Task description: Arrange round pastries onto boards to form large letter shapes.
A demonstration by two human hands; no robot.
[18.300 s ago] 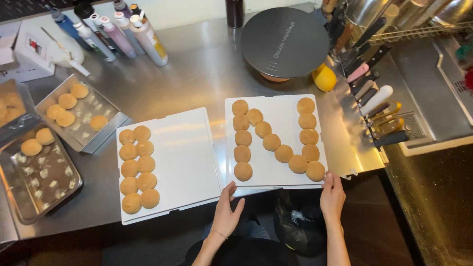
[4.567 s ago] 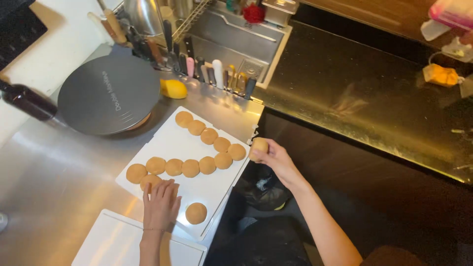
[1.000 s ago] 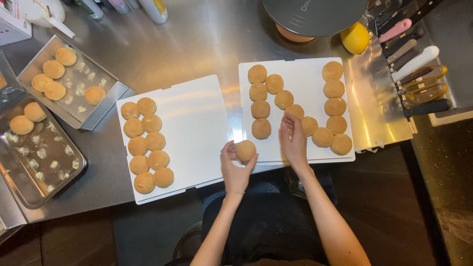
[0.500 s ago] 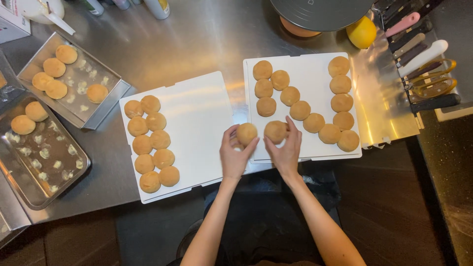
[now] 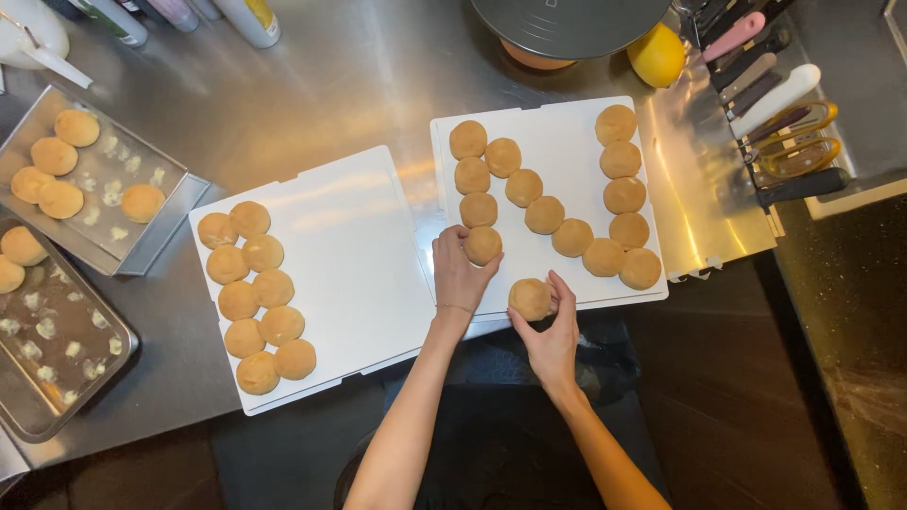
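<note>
- Two boards lie side by side on the steel counter (image 5: 378, 85): the left board (image 5: 359, 274) at centre, the right board (image 5: 557, 161) to its right.
- Buns in two columns (image 5: 257, 297) sit on the left board's left part.
- Rows of buns (image 5: 567, 203) cover the right board.
- The left hand (image 5: 460, 276) touches a bun (image 5: 483, 246) low on that board; the right hand (image 5: 553, 326) touches another bun (image 5: 530, 299) at its lower edge.
- Two trays (image 5: 104, 179) holding buns sit at the frame's left.
- Knives (image 5: 770, 104) lie at upper right.

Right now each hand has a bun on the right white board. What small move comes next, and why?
Probably set the right hand's bun down under the left hand's bun; the left column of buns on the right board stops there, shorter than the right column.
</note>
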